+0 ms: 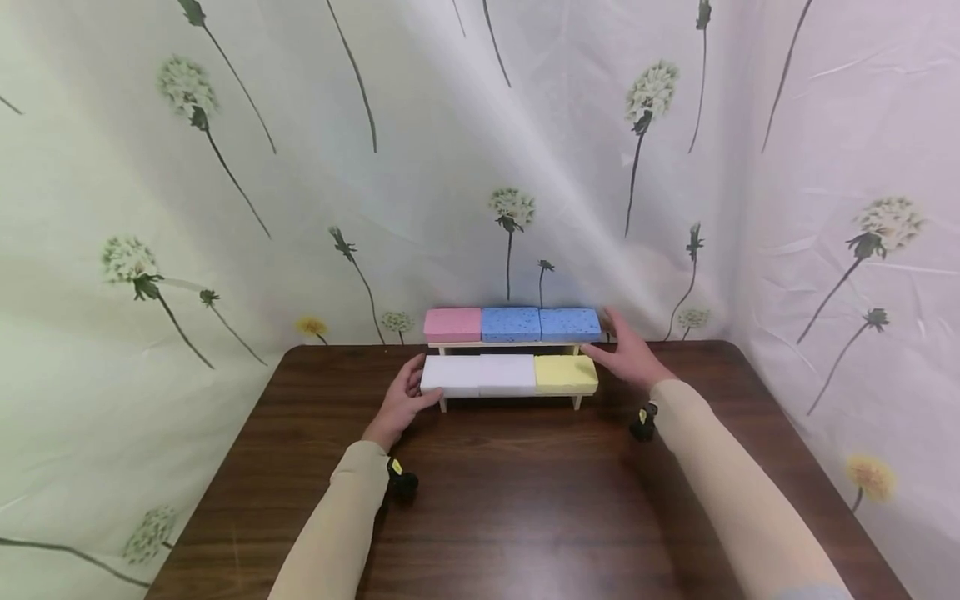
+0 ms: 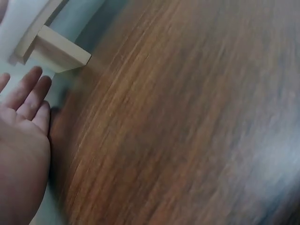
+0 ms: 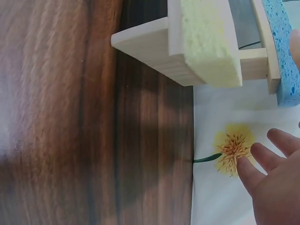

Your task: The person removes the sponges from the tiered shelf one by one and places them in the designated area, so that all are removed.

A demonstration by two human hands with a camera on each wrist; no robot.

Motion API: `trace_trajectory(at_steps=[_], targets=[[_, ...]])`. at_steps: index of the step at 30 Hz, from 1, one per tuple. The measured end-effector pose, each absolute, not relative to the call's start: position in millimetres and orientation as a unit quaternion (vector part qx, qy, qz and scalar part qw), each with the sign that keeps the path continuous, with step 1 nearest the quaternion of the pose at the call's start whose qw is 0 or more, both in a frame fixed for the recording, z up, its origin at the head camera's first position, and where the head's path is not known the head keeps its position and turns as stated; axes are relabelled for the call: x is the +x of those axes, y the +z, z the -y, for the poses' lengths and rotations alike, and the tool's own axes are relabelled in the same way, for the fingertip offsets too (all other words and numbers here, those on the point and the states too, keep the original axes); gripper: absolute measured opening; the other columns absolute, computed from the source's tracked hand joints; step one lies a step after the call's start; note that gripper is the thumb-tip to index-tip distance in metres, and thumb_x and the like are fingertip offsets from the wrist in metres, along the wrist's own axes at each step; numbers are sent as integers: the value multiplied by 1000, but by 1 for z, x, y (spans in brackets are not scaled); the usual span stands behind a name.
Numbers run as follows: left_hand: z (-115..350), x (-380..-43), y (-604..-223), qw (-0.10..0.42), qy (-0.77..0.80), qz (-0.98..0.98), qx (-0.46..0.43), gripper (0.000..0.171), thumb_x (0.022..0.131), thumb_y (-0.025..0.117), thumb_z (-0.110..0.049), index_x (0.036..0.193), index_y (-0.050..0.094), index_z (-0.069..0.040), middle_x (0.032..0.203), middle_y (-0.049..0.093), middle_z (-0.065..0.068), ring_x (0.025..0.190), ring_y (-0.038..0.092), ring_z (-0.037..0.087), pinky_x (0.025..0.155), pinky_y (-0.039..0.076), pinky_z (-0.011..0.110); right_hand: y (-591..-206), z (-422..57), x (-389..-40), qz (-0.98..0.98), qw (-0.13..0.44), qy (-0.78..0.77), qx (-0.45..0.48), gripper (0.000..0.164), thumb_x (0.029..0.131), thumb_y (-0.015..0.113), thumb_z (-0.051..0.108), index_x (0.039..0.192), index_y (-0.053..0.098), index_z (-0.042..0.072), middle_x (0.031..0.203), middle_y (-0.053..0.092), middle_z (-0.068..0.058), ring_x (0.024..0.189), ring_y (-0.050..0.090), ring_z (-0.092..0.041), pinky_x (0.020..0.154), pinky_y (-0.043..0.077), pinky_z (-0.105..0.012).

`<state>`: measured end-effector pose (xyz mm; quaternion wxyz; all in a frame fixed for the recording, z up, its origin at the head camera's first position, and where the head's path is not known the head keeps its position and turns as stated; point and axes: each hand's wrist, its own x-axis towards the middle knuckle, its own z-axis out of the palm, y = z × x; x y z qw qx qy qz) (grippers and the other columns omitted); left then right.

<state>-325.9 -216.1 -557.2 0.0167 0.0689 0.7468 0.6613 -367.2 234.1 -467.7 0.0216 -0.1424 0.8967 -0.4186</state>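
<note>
Two white blocks (image 1: 451, 374) and a yellow sponge (image 1: 566, 374) lie end to end on the lower tier of a small pale wooden stand (image 1: 577, 402). Behind them, a pink sponge (image 1: 453, 324) and two blue sponges (image 1: 510, 324) line the upper tier. At the left end of the lower row is my left hand (image 1: 397, 404), its thumb at the white block's front corner and its fingers by the back corner. My right hand (image 1: 633, 357) is at the right end of the blue sponges, with fingers extended and the thumb stretched toward the gap between tiers.
The stand is at the far edge of a dark brown wooden table (image 1: 517, 500). Right behind it hangs a white curtain (image 1: 435, 208) printed with dandelions, which also runs along both sides. A small black wrist camera (image 1: 402, 483) sits on each sleeve.
</note>
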Motion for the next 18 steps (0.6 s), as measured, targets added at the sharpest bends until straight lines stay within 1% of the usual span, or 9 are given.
trace_trajectory(at_steps=[4,8,15,18], targets=[[216,-324,-557,22,642,-763,72,96,88,85,-4,165,28,-8,160,47,20,145,46,35,125,32,52,-463,-230,-367,-889,32,-437,-132,100,102,70,43,170,3,14,173,20,-20,158,24,-40,125,27,-62],[215,-325,-557,23,616,-784,68,101,83,89,-6,164,30,-8,161,47,19,147,45,35,126,31,53,-461,-228,-370,-881,40,-456,-123,103,101,71,41,170,-1,15,174,16,-19,158,22,-40,125,27,-62],[214,-326,-560,22,601,-797,53,97,85,88,-8,163,31,-3,161,46,21,150,42,35,127,28,52,-461,-223,-373,-870,49,-476,-117,102,101,72,34,170,-1,15,174,15,-21,158,22,-42,125,27,-61],[214,-327,-563,21,601,-798,47,93,85,88,-9,161,35,-3,158,49,21,148,44,35,127,30,50,-460,-220,-374,-868,54,-480,-116,101,103,71,32,170,-2,15,174,14,-22,158,23,-43,125,28,-60]])
